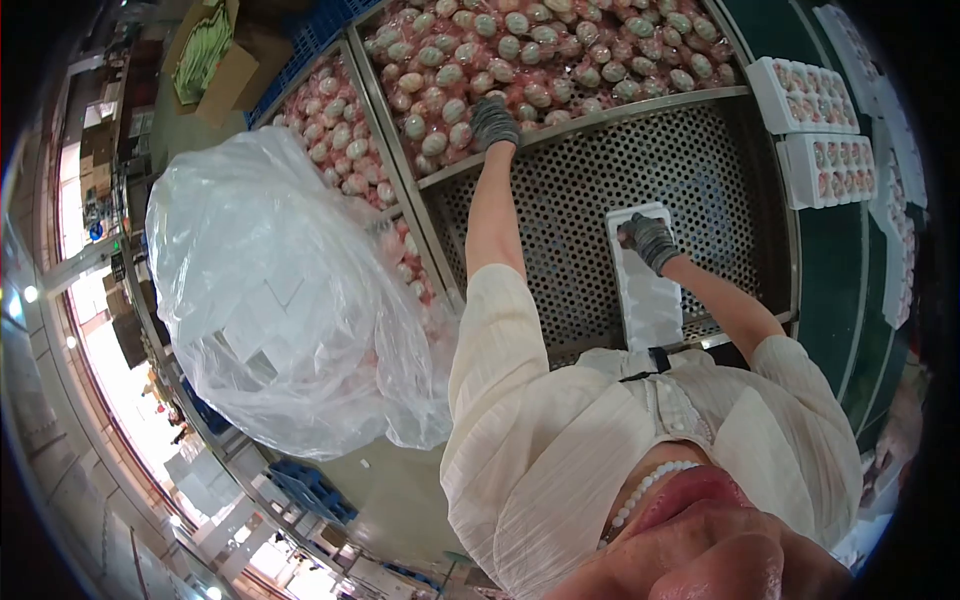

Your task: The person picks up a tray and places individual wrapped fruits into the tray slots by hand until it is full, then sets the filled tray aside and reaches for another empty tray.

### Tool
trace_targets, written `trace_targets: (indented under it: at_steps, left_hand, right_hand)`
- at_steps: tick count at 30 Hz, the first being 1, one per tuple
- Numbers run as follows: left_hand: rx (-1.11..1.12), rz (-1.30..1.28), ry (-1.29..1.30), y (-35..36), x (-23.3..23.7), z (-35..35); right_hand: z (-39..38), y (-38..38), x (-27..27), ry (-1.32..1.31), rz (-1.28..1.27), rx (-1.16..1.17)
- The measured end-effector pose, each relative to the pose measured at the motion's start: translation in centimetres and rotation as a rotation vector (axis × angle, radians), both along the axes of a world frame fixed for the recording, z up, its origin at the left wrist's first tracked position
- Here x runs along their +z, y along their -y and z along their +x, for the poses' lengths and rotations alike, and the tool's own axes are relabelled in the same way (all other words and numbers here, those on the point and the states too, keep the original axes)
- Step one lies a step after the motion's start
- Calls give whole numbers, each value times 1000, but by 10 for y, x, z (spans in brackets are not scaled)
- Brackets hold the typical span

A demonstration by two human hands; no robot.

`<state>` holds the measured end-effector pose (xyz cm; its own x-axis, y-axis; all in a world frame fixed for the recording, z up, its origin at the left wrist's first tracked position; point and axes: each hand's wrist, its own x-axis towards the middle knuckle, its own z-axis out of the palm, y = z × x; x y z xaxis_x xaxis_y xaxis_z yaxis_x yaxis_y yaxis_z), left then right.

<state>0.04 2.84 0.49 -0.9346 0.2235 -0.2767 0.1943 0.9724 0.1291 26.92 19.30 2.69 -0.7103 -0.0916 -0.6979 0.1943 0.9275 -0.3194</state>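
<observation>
- The tray (638,290), white and long, lies on the table (570,225), a metal surface full of round holes; one end points away from the person, the other reaches close to their waist.
- The right hand (650,242), in a grey glove, is over the far end of the tray, its fingers bent; whether it grips the tray or a small thing there, I cannot tell.
- The left hand (496,123), gloved alike, is beyond the tray and to its left, fingers down at the near edge of the heap (560,50); whether they close on a piece is hidden.
- The heap, beyond the tray, is of round pieces, pale and pinkish, in shiny clear wrap; a metal rail (700,99) runs between it and the table.
- A second heap (335,130) of like pieces lies left of the tray, past a metal divider.
- A big clear bag (280,290) with white contents stands left of the tray, partly over that second heap.
- Right of the tray, near a green belt (845,270), are two packs (808,95), white, each with rows of round pieces.
- Far to the left and beyond the tray, a carton (240,80) holds green material, beside blue crates (300,50).
</observation>
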Motion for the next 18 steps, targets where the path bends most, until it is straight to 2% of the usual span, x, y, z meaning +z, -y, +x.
trace_targets:
  at_steps: [2,3,4,6,7,8,10,12,14,16,18]
  left_hand:
    - [257,189,-111,1,1,2]
    - [253,183,-104,4,0,6]
    - [259,321,-194,10,2,11]
    - [267,591,-388,24,10,19]
    - [386,832,-283,27,17,28]
    - [386,822,-283,30,19,40]
    - [404,1131,-237,33,23,72]
    - [421,1132,-136,31,26,117]
    - [631,1694,274,13,38,175]
    - [691,1714,399,4,29,225]
    - [700,1719,590,-7,15,276]
  right_hand:
    - [1,0,10,86,45,41]
    - [1,-1,1,133,56,50]
    - [0,-1,-5,141,47,49]
    - [-6,-2,-19,317,13,-74]
    - [12,-8,-66,232,-163,-261]
    - [5,-6,-33,233,-224,-438]
    - [33,-9,-83,177,-954,-1167]
    - [29,-9,-44,209,-1098,-1377]
    - [35,-14,-16,-93,-876,-789]
    - [39,-23,15,81,-1201,-1122]
    - [61,-24,21,138,-1221,-1215]
